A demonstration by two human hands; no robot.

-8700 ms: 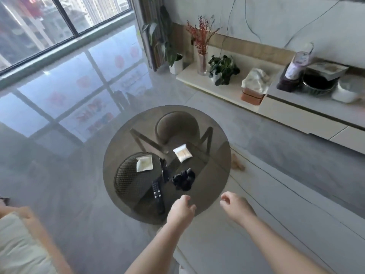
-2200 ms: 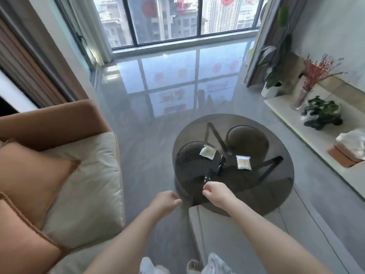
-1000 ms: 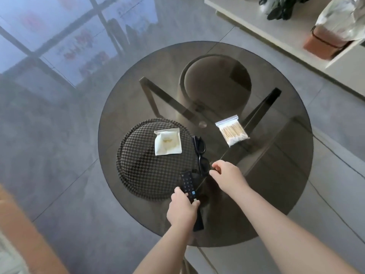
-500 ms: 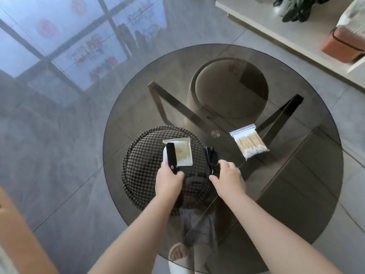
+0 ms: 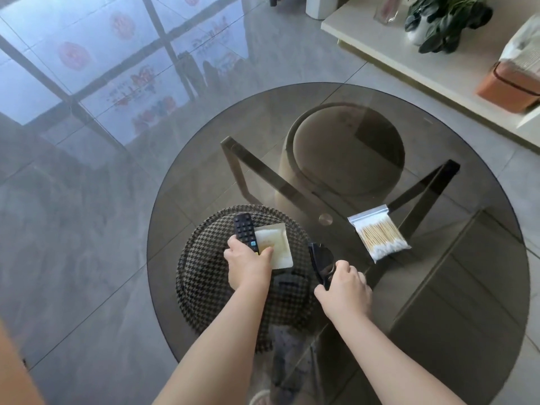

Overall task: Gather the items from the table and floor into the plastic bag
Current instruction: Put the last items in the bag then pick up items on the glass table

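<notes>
A round smoked-glass table (image 5: 438, 287) lies below me. My left hand (image 5: 248, 266) grips a black remote control (image 5: 245, 230) above the glass, and its thumb touches a white square packet (image 5: 279, 247). My right hand (image 5: 344, 287) pinches the near end of black sunglasses (image 5: 320, 260) that lie on the table. A clear zip bag of cotton swabs (image 5: 378, 233) rests on the glass further right. No plastic bag is in sight.
Under the glass stand a houndstooth stool (image 5: 204, 276) and a beige round stool (image 5: 344, 159), between dark table legs (image 5: 263, 176). A low white shelf (image 5: 394, 51) with a potted plant (image 5: 441, 19) and an orange box (image 5: 508, 86) runs at the right. Glossy grey floor surrounds the table.
My left hand has lifted the remote off the table and carried it forward onto the white packet. My right hand has closed on the sunglasses. The camera has moved closer.
</notes>
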